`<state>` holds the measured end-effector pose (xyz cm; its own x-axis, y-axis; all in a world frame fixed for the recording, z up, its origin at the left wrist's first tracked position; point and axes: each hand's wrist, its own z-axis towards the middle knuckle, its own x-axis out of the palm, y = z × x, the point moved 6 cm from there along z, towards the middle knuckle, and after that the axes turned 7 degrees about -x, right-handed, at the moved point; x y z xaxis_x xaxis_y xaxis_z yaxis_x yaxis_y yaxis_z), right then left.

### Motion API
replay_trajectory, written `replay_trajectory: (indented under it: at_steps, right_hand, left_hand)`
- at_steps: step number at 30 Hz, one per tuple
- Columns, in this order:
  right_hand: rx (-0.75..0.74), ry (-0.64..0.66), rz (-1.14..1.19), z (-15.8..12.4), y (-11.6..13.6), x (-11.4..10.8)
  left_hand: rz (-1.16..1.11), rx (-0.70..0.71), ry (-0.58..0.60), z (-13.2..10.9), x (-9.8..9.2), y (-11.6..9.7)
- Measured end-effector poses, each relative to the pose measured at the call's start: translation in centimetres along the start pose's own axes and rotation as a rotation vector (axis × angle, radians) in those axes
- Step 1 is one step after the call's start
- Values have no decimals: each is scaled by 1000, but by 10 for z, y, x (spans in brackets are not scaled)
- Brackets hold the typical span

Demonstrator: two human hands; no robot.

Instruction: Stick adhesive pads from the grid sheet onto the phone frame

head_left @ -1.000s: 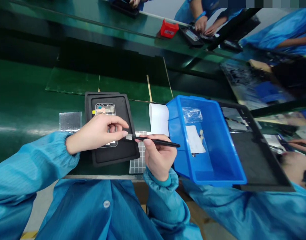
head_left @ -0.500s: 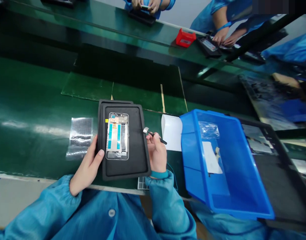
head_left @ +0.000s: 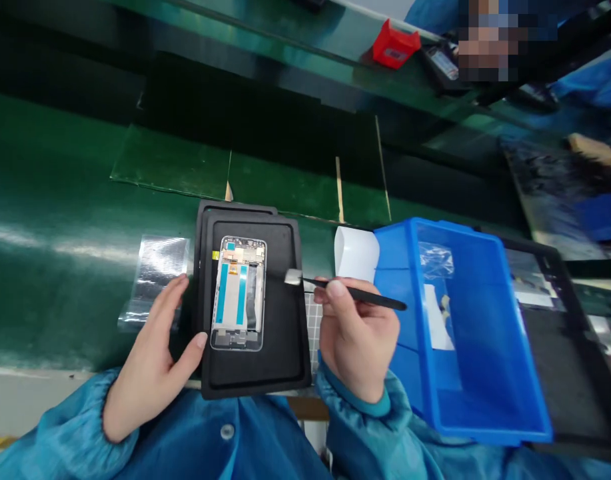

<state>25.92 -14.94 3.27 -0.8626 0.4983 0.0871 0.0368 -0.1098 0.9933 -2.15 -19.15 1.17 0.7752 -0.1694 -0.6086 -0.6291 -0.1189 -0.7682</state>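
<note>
My right hand [head_left: 358, 333] pinches black tweezers [head_left: 372, 297] between thumb and fingers. At their tip is a small silvery-white piece [head_left: 293, 277], held over the right half of a black tray [head_left: 285, 360]. An opened phone [head_left: 238, 293] lies in the tray's left half, its inner parts and blue strips facing up, with a yellow tab at its upper left. Beside the tray's left edge, my left hand [head_left: 150, 367] is open with fingers spread. Its thumb tip is at the rim; whether it touches I cannot tell.
Another black tray [head_left: 238, 207] sits beneath the first. A clear ribbed plastic sheet [head_left: 160, 267] lies to the left. On the right stand a white curled sheet [head_left: 356, 253] and a blue bin [head_left: 490, 347] with scraps inside. A red box [head_left: 395, 45] is across the bench.
My right hand has moved rightward off the tray's edge, and the tweezers lie more level. My left hand has loosened from the tray's side. The view has tilted down.
</note>
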Motion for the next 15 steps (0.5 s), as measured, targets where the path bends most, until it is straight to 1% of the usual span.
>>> replay_trajectory:
  at_steps: [2, 4, 6, 7, 9, 11, 15]
  right_hand:
    - [20, 93, -130, -1, 4, 18]
    - [48, 163, -214, -3, 4, 35]
    - [72, 199, -244, -5, 3, 47]
    - [82, 213, -251, -5, 3, 52]
    - [91, 234, -273, -5, 2, 58]
    - [81, 245, -307, -6, 2, 60]
    - [28, 217, -387, -10, 1, 58]
  left_hand:
    - [104, 172, -16, 9, -11, -19]
    - [184, 351, 46, 18, -13, -37]
    - [263, 469, 113, 24, -10, -47]
    - [294, 499, 130, 27, -8, -50]
    - [316, 530, 118, 31, -5, -52]
    - [308, 544, 72, 33, -4, -52]
    - [309, 559, -6, 37, -3, -51]
